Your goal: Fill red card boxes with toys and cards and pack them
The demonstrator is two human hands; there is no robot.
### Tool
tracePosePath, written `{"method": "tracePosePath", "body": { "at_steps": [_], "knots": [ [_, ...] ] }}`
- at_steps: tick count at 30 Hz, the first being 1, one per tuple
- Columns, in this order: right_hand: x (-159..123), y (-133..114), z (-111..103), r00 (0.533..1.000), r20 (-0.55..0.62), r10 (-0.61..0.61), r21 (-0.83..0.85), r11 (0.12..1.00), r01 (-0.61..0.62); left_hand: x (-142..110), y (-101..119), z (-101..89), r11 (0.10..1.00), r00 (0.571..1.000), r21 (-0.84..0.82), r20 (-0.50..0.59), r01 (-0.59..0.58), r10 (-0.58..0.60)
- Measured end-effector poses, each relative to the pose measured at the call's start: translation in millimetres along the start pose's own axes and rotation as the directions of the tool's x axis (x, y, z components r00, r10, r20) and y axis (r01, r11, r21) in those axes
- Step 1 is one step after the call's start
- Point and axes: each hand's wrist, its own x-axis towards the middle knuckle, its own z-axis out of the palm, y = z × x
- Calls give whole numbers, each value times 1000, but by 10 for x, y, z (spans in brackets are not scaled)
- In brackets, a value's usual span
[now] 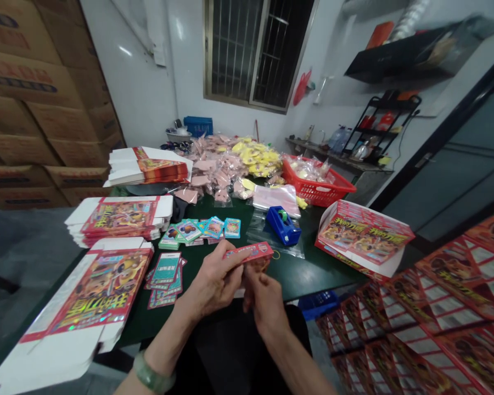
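Loose cards point(167, 280) lie left of your left hand point(222, 277); a swinging wrist could scatter them. Its fingers pinch the red box point(253, 252) above the bench point(313, 271); squeezing hard might dent it. Below, your right hand's point(265, 299) fingertips blur, partly hidden; their grip can't be told.

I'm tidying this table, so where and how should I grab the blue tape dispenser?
Likely across the long sides of the blue tape dispenser, the right hand coming from above and the near right: its body is longer than wide, a green roll sits in its open top, and green table shows to its right.
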Motion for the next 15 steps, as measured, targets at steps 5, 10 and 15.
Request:
{"method": "tracePosePath", "body": {
  "at_steps": [5, 10, 15],
  "knots": [
    [70, 303, -82, 992, -8, 123, -19, 992, -123, 92, -63, 154, 999, 922, -17, -385, 47, -50],
    [66, 83, -182, 992, -120, -38, -112, 993, 25, -75, -73, 66, 915, 754, -287, -522, 284, -398],
    [301, -402, -251, 918, 116, -379, -231, 889, 396, -459, -159, 99, 651, 600, -658, -362, 378, -714]
  ]
}}
